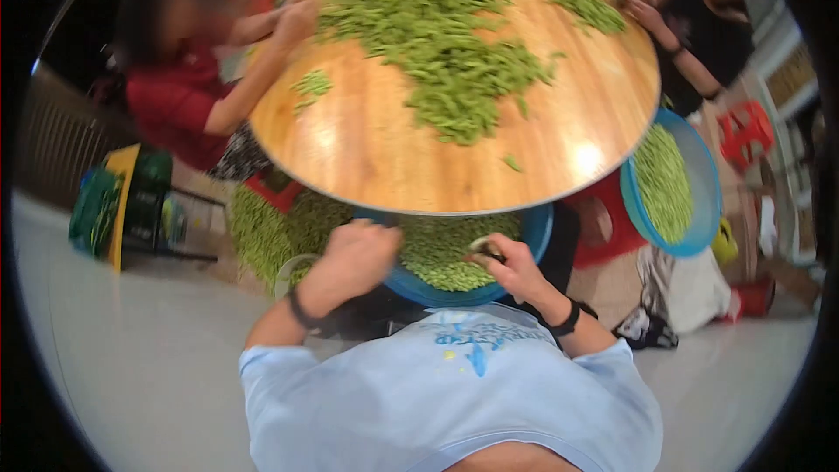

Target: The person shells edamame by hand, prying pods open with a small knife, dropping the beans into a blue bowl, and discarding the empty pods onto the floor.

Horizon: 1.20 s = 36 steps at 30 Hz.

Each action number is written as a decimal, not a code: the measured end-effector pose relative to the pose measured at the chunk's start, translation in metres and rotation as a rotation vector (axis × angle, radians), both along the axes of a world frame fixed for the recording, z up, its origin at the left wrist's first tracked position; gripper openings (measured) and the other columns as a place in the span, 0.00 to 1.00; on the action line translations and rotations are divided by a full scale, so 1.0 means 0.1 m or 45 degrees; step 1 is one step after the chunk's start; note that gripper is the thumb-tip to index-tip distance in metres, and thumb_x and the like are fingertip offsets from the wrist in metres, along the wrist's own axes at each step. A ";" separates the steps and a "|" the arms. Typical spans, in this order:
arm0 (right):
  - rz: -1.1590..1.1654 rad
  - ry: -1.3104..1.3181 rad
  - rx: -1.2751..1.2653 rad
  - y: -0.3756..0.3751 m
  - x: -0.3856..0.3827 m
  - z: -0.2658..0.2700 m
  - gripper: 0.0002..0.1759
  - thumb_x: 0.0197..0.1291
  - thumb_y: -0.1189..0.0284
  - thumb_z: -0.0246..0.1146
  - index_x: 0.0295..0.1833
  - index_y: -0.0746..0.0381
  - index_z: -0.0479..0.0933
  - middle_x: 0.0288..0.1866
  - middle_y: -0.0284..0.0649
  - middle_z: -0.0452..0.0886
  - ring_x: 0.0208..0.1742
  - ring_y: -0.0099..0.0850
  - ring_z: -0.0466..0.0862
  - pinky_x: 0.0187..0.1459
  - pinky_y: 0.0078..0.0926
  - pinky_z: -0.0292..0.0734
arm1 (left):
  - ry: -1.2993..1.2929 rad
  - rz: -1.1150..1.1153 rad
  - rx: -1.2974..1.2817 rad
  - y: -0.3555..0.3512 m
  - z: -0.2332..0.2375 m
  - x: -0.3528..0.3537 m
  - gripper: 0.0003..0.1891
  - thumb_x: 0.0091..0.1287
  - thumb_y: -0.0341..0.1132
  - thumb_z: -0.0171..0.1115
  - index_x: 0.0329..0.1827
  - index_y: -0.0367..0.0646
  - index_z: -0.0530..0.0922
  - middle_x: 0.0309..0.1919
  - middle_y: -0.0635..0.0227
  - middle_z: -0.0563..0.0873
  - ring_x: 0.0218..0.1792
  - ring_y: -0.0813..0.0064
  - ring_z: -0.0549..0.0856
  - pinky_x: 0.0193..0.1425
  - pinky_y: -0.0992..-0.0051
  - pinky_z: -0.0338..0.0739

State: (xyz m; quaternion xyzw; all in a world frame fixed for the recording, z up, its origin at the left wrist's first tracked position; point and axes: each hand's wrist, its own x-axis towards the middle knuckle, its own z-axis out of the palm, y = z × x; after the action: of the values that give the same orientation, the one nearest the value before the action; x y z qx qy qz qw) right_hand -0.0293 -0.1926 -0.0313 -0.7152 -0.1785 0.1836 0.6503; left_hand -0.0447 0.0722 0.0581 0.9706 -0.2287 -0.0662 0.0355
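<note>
My left hand [357, 255] is blurred by motion over the left side of a blue tub [419, 295] in front of me. Its fingers look curled in; anything inside them is hidden. My right hand [516, 269] is closed above the tub's right side, around a small object [482, 249] with a pale end and a dark part, too small to name. Light green beans or pods [454, 253] fill the tub, partly under the table's edge. Green pods [472, 79] lie heaped on the round wooden table [350, 166] ahead.
A person in a red top [179, 109] works at the left and another in dark clothes [712, 35] at the right. More pods lie piled [258, 236] on the floor at left. A second blue tub [706, 210] and red stools [743, 135] stand at right.
</note>
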 end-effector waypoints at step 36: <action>-0.355 0.112 0.460 0.24 0.06 -0.27 0.20 0.71 0.66 0.54 0.64 0.62 0.73 0.29 0.30 0.74 0.24 0.19 0.70 0.26 0.19 0.66 | 0.635 0.234 -1.906 -0.71 -0.71 0.37 0.06 0.63 0.24 0.57 0.43 0.37 0.75 0.32 0.72 0.78 0.38 0.83 0.76 0.46 0.79 0.73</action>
State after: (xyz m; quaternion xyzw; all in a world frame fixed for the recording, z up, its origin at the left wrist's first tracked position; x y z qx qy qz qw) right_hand -0.0238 -0.1683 -0.0587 -0.5961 -0.0796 0.0879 0.7941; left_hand -0.0081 0.0007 -0.0128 0.6603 -0.1166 -0.1069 0.7341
